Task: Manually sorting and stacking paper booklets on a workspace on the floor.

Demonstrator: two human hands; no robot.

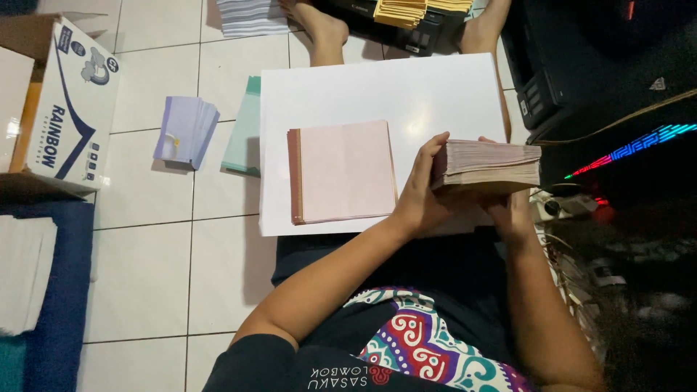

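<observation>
A cardboard box (62, 101) stands at the far left of the tiled floor (152, 261). Right of it lie a lilac paper sheaf (186, 131) and a green sheaf (243, 134) tucked under the left edge of a white board (435, 87). A pink pad (345, 171) lies near the board's near edge. The left hand (421, 192) is closed on the left end of a thick pink stack (490, 165), held above the board's near right corner. The right hand (512, 210) cups the stack from beneath.
</observation>
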